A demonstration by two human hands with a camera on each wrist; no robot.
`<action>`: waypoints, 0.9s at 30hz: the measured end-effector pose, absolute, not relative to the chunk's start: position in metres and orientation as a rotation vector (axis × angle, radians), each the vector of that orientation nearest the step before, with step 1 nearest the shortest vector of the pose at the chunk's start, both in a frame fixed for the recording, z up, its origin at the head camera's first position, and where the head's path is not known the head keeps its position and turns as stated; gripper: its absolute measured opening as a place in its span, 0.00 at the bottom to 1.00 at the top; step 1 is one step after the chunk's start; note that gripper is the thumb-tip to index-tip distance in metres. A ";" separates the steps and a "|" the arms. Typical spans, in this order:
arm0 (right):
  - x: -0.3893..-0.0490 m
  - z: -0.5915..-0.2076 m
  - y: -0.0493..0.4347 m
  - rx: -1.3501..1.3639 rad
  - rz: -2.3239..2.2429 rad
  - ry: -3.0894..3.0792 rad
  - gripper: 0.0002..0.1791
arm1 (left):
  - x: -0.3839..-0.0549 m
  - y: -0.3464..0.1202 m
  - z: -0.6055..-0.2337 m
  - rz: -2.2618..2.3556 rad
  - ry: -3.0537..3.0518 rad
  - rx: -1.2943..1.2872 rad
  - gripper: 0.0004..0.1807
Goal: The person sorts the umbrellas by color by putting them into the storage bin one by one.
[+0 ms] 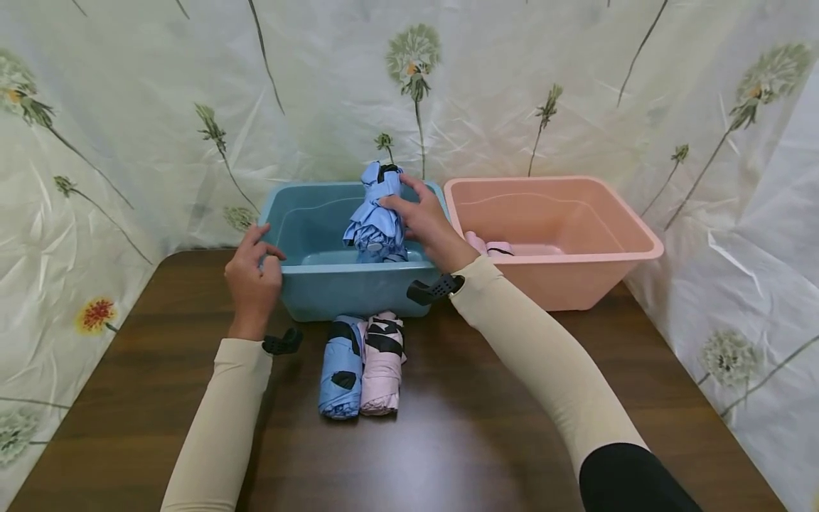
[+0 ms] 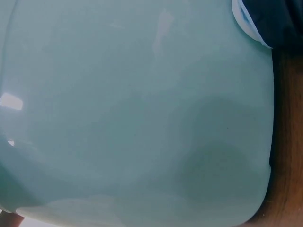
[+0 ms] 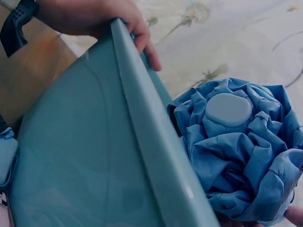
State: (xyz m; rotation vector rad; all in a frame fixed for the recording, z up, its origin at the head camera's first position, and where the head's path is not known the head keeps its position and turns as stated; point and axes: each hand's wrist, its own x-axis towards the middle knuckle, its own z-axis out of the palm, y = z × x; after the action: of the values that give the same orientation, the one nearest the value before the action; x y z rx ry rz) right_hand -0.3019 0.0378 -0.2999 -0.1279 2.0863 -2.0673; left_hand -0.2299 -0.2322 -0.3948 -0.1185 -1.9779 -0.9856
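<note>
My right hand point(image 1: 430, 222) grips a folded blue umbrella point(image 1: 376, 210) by its side, above the blue plastic bin point(image 1: 352, 293). In the right wrist view the umbrella's rounded handle end point(image 3: 228, 109) faces the camera amid crumpled cloth, just past the bin's rim. Below the held umbrella, more blue cloth point(image 1: 392, 254) shows inside the bin. My left hand point(image 1: 252, 277) holds the bin's left rim, fingers hooked over it. The bin's wall point(image 2: 142, 113) fills most of the left wrist view.
A rolled blue umbrella point(image 1: 340, 370) and a rolled pink umbrella point(image 1: 382, 366) lie side by side on the brown table point(image 1: 486, 427), before the blue bin. At the right stands a pink bin point(image 1: 563, 274) with pink rolls point(image 1: 498, 248) inside. A flowered sheet point(image 1: 320, 85) hangs behind.
</note>
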 end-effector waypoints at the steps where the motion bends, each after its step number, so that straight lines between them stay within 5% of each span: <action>1: -0.302 -0.301 0.038 -0.116 -2.067 2.088 0.38 | -0.230 -0.231 -0.395 -0.989 -1.977 -0.121 0.19; 27: -0.304 -0.312 0.033 -0.087 -1.892 2.175 0.39 | -0.230 -0.232 -0.395 -1.013 -1.962 -0.126 0.19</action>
State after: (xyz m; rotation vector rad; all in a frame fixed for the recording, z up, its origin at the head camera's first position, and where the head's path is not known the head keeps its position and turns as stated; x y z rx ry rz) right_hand -0.3041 0.0332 -0.3124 -0.0872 2.1746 -1.8916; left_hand -0.2303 -0.2323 -0.3954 -0.1255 -1.9615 -1.0126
